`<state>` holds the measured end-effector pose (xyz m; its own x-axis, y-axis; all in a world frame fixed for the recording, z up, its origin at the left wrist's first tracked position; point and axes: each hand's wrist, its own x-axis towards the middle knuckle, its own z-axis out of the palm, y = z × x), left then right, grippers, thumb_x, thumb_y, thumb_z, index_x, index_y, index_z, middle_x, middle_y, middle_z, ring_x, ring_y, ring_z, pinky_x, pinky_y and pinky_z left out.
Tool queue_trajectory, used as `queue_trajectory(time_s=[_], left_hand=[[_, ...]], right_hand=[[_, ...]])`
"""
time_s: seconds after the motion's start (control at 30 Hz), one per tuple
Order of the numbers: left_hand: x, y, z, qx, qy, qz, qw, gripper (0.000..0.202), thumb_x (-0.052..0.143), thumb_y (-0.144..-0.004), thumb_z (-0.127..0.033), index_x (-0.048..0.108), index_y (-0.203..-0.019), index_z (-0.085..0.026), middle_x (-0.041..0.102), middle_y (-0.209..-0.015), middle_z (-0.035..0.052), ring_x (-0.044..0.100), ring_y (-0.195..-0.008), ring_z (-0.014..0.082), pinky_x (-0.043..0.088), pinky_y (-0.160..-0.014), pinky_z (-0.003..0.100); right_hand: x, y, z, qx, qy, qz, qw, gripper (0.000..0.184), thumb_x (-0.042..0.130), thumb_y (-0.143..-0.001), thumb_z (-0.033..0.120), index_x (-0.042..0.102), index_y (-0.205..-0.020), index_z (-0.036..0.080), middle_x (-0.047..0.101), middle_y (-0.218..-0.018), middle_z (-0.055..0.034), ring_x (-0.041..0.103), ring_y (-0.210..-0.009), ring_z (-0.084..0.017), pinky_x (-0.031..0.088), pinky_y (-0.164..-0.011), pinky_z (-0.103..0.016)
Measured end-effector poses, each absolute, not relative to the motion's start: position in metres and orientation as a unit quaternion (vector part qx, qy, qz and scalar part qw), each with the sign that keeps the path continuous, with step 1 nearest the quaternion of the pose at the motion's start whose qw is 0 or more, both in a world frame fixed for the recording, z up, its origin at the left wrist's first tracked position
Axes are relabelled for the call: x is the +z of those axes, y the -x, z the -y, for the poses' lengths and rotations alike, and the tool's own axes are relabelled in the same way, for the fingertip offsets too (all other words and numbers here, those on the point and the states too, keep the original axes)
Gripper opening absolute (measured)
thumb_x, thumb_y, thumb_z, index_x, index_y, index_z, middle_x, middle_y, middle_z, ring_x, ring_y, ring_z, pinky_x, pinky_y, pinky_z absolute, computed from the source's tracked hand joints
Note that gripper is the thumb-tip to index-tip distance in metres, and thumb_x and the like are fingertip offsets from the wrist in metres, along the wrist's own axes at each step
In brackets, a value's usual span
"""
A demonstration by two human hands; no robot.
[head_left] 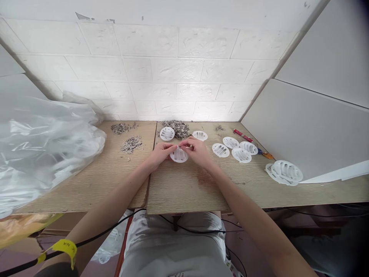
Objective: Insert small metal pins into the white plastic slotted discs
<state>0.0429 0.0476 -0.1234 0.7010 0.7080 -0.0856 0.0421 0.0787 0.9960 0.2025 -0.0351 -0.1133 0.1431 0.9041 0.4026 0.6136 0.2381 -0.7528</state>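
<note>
A round white plastic disc with slots (179,156) is held over the table between my two hands. My left hand (163,152) is closed on its left edge, thumb toward the top. My right hand (196,147) pinches at the disc's upper edge; whatever small part may be between those fingertips is too small to make out. Just beyond my hands lies a heap of small metal pieces (179,129). One white disc (167,134) rests at the heap's left, and another disc (200,135) lies behind my right hand.
Several slotted discs (241,154) lie to the right, with a stack (287,171) farther right. A red tool (242,135) and an orange-handled tool (264,154) lie by the grey panel. Small metal piles (132,144) and a large plastic bag (52,142) occupy the left. A black cable crosses my lap.
</note>
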Motion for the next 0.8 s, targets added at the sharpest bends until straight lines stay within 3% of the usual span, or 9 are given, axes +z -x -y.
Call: queue_trajectory(time_s=[0.23, 0.43, 0.8], left_hand=[[-0.1241, -0.0433, -0.0485, 0.255, -0.644, -0.291, 0.659, 0.044, 0.073, -0.069, -0.052, 0.075, -0.092, -0.014, 0.069, -0.081, 0.0068, 0.059, -0.071, 0.015, 0.046, -0.068, 0.028], [-0.1237, -0.0427, -0.0479, 0.266, -0.646, -0.291, 0.653, 0.045, 0.073, -0.069, -0.054, 0.073, -0.089, -0.013, 0.07, -0.084, 0.0083, 0.06, -0.074, 0.0153, 0.045, -0.069, 0.028], [-0.1227, -0.0435, -0.0465, 0.271, -0.674, -0.305, 0.616, 0.046, 0.074, -0.068, -0.054, 0.074, -0.092, -0.014, 0.072, -0.09, 0.0087, 0.061, -0.08, 0.0176, 0.046, -0.073, 0.029]], right_hand=[[-0.116, -0.2005, 0.0357, 0.163, 0.606, 0.618, 0.474, 0.015, 0.057, -0.084, 0.023, 0.071, -0.088, 0.019, 0.06, -0.093, -0.0061, 0.056, -0.075, -0.015, 0.044, -0.063, -0.029], [-0.1168, -0.197, 0.0353, 0.205, 0.614, 0.59, 0.483, 0.012, 0.059, -0.082, 0.028, 0.066, -0.086, 0.019, 0.063, -0.085, -0.0035, 0.055, -0.076, -0.016, 0.043, -0.065, -0.029], [-0.1221, -0.1947, 0.0321, 0.335, 0.559, 0.517, 0.555, 0.027, 0.07, -0.075, 0.04, 0.062, -0.086, 0.017, 0.064, -0.084, -0.0034, 0.058, -0.074, -0.014, 0.047, -0.065, -0.028]])
